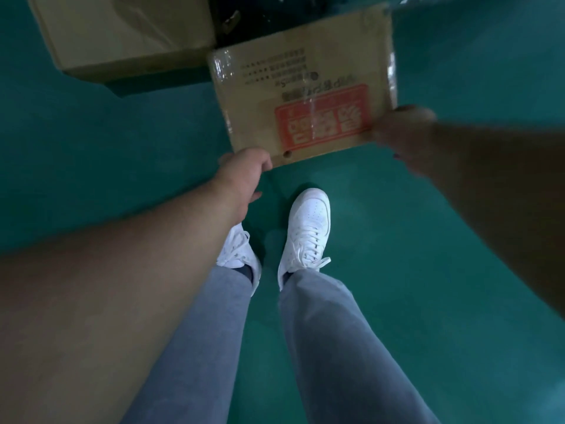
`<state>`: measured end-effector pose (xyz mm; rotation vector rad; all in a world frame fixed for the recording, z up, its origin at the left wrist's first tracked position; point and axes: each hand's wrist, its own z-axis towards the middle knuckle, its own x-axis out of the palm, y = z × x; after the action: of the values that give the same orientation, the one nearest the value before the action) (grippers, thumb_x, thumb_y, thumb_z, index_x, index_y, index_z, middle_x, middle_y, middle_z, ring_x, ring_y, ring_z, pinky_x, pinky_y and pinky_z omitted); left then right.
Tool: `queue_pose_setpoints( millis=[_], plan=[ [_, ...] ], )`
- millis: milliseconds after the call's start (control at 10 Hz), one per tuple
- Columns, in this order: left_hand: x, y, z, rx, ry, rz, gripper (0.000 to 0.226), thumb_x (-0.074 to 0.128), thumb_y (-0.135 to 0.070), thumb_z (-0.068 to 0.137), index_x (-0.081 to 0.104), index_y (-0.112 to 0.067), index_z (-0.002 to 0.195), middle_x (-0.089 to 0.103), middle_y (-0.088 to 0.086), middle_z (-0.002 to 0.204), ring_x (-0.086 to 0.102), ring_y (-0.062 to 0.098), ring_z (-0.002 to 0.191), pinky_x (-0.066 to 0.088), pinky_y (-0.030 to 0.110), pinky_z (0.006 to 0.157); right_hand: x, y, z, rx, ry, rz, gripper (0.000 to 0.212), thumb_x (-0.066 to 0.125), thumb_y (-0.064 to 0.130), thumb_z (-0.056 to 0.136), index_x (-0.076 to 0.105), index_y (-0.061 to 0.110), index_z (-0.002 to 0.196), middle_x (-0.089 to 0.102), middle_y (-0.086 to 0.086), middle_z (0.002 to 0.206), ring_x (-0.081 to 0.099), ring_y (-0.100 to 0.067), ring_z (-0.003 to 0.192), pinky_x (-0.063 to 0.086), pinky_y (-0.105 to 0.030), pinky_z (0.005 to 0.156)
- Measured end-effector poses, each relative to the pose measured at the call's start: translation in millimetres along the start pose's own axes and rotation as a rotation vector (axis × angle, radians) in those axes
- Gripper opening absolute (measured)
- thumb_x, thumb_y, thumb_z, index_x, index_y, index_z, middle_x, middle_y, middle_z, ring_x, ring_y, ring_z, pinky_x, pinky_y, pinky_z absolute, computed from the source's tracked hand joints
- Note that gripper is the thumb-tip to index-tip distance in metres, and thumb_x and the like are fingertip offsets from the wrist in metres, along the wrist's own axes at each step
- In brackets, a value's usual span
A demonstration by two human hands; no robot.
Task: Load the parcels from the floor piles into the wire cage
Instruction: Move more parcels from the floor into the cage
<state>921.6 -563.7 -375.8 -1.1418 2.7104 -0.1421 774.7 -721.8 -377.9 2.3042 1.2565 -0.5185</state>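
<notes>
A green floor (107, 154) is spreading underneath, with a plain carton (122, 32) sitting far left. The taped parcel (305, 96) is lying flat ahead of the feet, its long axis running left to right and its print reading upside down. The left hand (244, 171) and the blurred right hand (403, 130) are gripping its near corners.

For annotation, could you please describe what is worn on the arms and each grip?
No sleeves: left forearm and right forearm are bare. The left grip wears no glove or watch; the right grip is too blurred to tell.
</notes>
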Motion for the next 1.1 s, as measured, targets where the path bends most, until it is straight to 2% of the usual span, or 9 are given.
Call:
queue_pose_setpoints(
  millis=[100,200,300,400,500,600,700,800,1100],
  plan=[
    [-26.0,19.7,-29.4,-0.01,-0.183,-0.082,0.084,0.065,-0.031,0.039,0.061,-0.009,0.12,0.061,0.001,0.098,0.058,0.018,0.09,0.051,0.033,0.079,-20.3,23.3,-57.8,-0.025,0.001,-0.054,0.036,0.053,0.025,0.091,0.048,0.031,0.126,0.06,0.002,0.097,0.058,-0.014,0.078,0.04,-0.024,0.058],
    [-61.5,39.0,-96.2,-0.044,-0.266,-0.224,0.057,0.062,-0.018,0.063,0.054,-0.01,0.119,0.056,0.006,0.087,0.057,0.025,0.084,0.05,0.039,0.077,-39.1,21.7,-114.8,0.001,0.185,-0.086,0.053,0.054,0.017,0.09,0.046,0.039,0.138,0.056,0.01,0.089,0.05,-0.004,0.076,0.036,-0.021,0.058],
    [-104.1,55.1,-184.3,-0.033,-0.304,-0.326,0.044,0.064,-0.021,0.067,0.053,-0.016,0.109,0.058,0.003,0.086,0.055,0.019,0.078,0.046,0.031,0.069,-62.9,32.3,-191.9,-0.045,0.302,-0.065,0.061,0.057,0.005,0.08,0.056,0.034,0.134,0.068,0.009,0.097,0.06,-0.006,0.084,0.043,-0.022,0.066],
    [-145.9,68.6,-286.3,-0.039,-0.299,-0.487,0.043,0.061,-0.021,0.064,0.059,-0.017,0.106,0.062,-0.003,0.078,0.056,0.014,0.07,0.044,0.026,0.062,-94.8,62.0,-271.5,-0.078,0.463,-0.072,0.057,0.061,0.01,0.064,0.068,0.021,0.12,0.073,0.003,0.1,0.064,-0.01,0.085,0.046,-0.026,0.069],
    [-170.2,84.5,-370.6,-0.025,-0.385,-0.626,0.023,0.052,-0.01,0.084,0.059,-0.019,0.104,0.061,-0.005,0.072,0.053,0.014,0.065,0.042,0.023,0.058,-123.8,89.9,-344.1,-0.2,0.642,-0.147,0.042,0.057,0.004,0.074,0.072,0.027,0.107,0.075,0.012,0.094,0.065,-0.002,0.079,0.049,-0.021,0.071],
    [-180.5,106.1,-459.5,0.019,-0.432,-0.779,0.029,0.047,-0.009,0.09,0.057,-0.022,0.114,0.063,-0.004,0.084,0.056,0.015,0.072,0.045,0.027,0.062,-149.0,108.1,-421.8,-0.348,0.747,-0.26,0.051,0.052,-0.002,0.077,0.071,0.031,0.11,0.075,0.017,0.1,0.066,-0.002,0.085,0.049,-0.028,0.083],
    [-179.5,132.7,-535.4,0.096,-0.506,-0.945,0.034,0.045,-0.005,0.088,0.06,-0.026,0.11,0.067,-0.01,0.08,0.058,0.012,0.073,0.044,0.028,0.065,-167.5,119.2,-486.6,-0.474,0.807,-0.385,0.07,0.057,0.011,0.067,0.063,0.036,0.132,0.075,0.007,0.113,0.069,-0.01,0.102,0.05,-0.034,0.095],
    [-174.1,171.4,-607.6,0.139,-0.598,-1.126,0.037,0.044,-0.001,0.088,0.065,-0.025,0.107,0.069,-0.01,0.083,0.06,0.009,0.071,0.046,0.024,0.062,-178.1,121.6,-553.3,-0.562,0.913,-0.525,0.069,0.06,0.012,0.077,0.056,0.037,0.141,0.075,0.004,0.116,0.07,-0.009,0.107,0.049,-0.034,0.1],
    [-128.5,355.1,-761.8,0.21,-0.823,-1.582,0.027,0.043,-0.007,0.097,0.068,-0.013,0.108,0.068,-0.005,0.074,0.06,0.005,0.059,0.044,0.021,0.054,-186.6,49.8,-733.9,-0.642,1.231,-1.127,0.065,0.065,0.021,0.077,0.051,0.048,0.135,0.075,0.006,0.113,0.061,-0.013,0.121,0.043,-0.04,0.095]
  ],
)
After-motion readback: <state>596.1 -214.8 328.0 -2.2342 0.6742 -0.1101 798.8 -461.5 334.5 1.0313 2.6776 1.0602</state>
